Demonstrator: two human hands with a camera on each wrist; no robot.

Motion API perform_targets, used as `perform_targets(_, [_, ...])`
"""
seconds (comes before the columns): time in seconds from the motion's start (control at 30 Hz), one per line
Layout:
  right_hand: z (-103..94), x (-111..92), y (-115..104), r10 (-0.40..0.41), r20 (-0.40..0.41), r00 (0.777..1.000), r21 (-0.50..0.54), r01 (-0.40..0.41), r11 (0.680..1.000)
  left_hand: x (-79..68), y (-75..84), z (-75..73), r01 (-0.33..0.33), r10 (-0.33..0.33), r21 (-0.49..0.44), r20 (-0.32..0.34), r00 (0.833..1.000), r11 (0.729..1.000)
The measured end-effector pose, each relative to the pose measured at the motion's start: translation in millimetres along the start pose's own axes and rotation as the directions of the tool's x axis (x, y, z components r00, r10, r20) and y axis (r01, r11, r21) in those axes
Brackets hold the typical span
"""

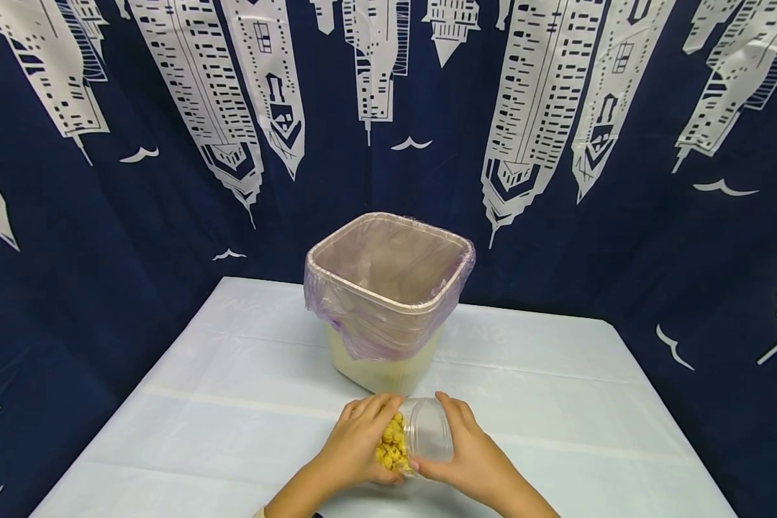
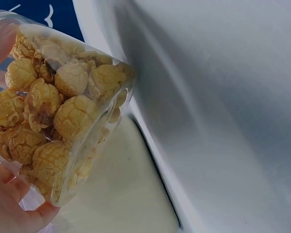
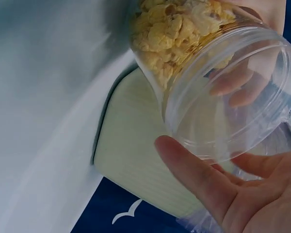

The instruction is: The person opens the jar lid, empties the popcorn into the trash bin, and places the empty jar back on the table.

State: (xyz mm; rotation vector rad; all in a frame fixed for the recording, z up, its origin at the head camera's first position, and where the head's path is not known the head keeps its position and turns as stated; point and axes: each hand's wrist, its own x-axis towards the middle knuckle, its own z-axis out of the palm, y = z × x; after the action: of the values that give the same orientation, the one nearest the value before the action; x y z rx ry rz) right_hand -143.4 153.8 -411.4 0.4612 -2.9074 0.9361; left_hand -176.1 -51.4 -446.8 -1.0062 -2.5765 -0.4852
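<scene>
Overall, a dark blue cloth (image 1: 369,183) with upside-down white buildings stands at the far side; a white table (image 1: 188,432) spreads before it. Bin (image 1: 382,370) on the table's far half, open top up; purple bag (image 1: 385,334) folded over its rim.

Left hand (image 1: 356,442): grips the jar's left end, fingers over the far side, thumb on the near side. Right hand (image 1: 469,450): holds the right end between thumb and fingers.

Jar (image 1: 417,432): on the near side of the bin, apart from it, between the two hands. Long axis runs roughly left to right, across the line to the bin, so its side faces the bin. Left hand nearer the bin's base, by eye. Cannot tell whether the clear right end is capped.

Popcorn (image 1: 393,447): yellow, gathered in the jar's left part, beside the left palm.
</scene>
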Motion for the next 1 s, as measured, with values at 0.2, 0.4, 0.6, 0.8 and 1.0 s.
perform_targets(0.2, [-4.9, 0, 7, -0.196, -0.012, 0.98, -0.022, 0.196, 0.98, 0.4, -0.3, -1.3, -0.007, 0.007, -0.009, 0.006, 1.0, 1.0])
perform_targets(0.4, [-10.3, 2, 13, -0.355, 0.014, 0.935, -0.046, 0.355, 0.934, 0.5, 0.0, -3.6, -0.007, 0.008, -0.042, 0.021, 1.0, 0.999])
perform_targets(0.6, [-13.5, 1, 17, -0.425, 0.036, 0.904, -0.071, 0.427, 0.902, 0.0, -0.2, -5.4, 0.003, 0.001, -0.067, 0.054, 0.999, 0.998])
perform_targets(0.8, [-20.1, 0, 20, -0.421, 0.057, 0.905, -0.071, 0.424, 0.903, -0.6, -1.9, -6.2, 0.006, -0.003, -0.065, 0.048, 0.999, 0.998])
perform_targets(1.0, [-31.6, 3, 30, -0.35, 0.022, 0.936, -0.084, 0.351, 0.933, -1.0, -3.6, -5.4, 0.01, -0.007, -0.067, 0.037, 0.999, 0.998])
